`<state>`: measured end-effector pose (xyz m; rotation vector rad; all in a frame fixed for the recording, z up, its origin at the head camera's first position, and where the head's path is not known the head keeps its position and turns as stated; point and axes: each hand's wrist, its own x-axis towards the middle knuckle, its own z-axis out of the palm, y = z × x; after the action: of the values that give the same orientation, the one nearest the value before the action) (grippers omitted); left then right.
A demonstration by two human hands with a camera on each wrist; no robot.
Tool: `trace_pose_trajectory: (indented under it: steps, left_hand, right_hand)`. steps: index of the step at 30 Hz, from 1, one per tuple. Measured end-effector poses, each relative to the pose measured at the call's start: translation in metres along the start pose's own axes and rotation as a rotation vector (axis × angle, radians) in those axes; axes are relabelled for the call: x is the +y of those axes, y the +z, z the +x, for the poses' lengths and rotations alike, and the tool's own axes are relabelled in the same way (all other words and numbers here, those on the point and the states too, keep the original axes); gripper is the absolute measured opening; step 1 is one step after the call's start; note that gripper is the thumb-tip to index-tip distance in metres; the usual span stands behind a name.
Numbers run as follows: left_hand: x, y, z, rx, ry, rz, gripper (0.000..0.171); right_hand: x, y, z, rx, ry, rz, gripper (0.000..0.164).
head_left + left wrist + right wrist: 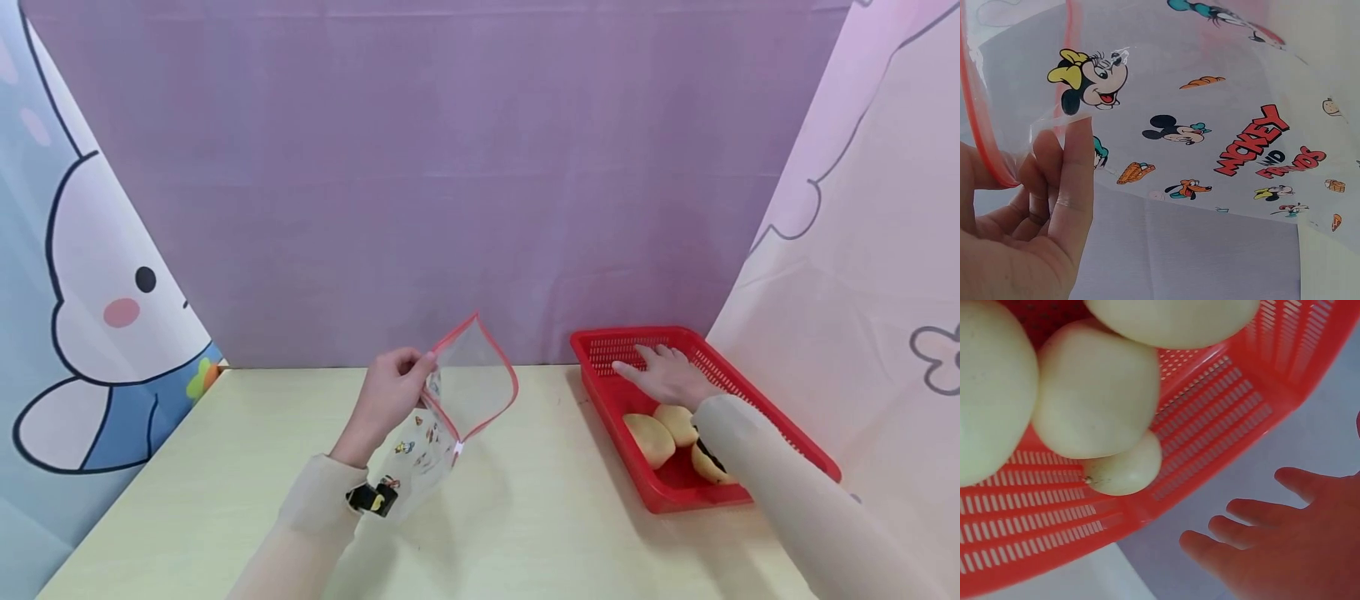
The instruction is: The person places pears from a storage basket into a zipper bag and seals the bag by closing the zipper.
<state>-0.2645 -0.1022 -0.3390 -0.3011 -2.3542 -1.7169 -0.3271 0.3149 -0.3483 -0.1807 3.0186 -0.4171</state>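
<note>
The pale onion-like bulbs [648,442] lie in the red basket [693,497], just nearward of the closer right hand [667,379] (fingers spread, holding nothing), while the left hand [390,390] pinches the printed zip bag [427,450] well leftward.

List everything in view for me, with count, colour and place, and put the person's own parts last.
zip bag: one, clear with red trim and cartoon prints, above the table
zip slider: one, white, on the bag's red trim
basket: one, red, on the table's right side
round items: at least four, pale yellow, inside the basket
table: one, pale yellow, below everything
back cloth: one, purple, behind the table
printed panels: two, blue-white left, pale pink right
wrist devices: two, black, one per wrist
sleeves: two, pale, one per arm
left-hand grip: one, bare, pinching the bag's rim
right-hand grip: one, bare, over the basket
</note>
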Motion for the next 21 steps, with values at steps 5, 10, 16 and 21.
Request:
trace_pose_trajectory:
  steps: [5, 10, 16, 21]
  left_hand:
    - [-0.001, 0.002, 0.0, 0.003, 0.005, -0.005, 0.027]
    - [-0.002, 0.004, 0.0, 0.001, 0.01, -0.009, 0.026]
    - [-0.002, 0.005, -0.001, -0.003, -0.003, -0.011, 0.027]
    - [-0.002, 0.006, -0.001, -0.001, -0.005, -0.009, 0.028]
  right_hand:
    - [0.012, 0.002, 0.003, -0.026, 0.011, -0.003, 0.095]
    - [0.021, 0.004, 0.002, -0.068, 0.02, 0.02, 0.094]
    - [0.032, 0.009, 0.001, -0.1, 0.044, 0.039, 0.088]
    - [0.04, 0.016, 0.003, -0.089, 0.038, 0.027, 0.081]
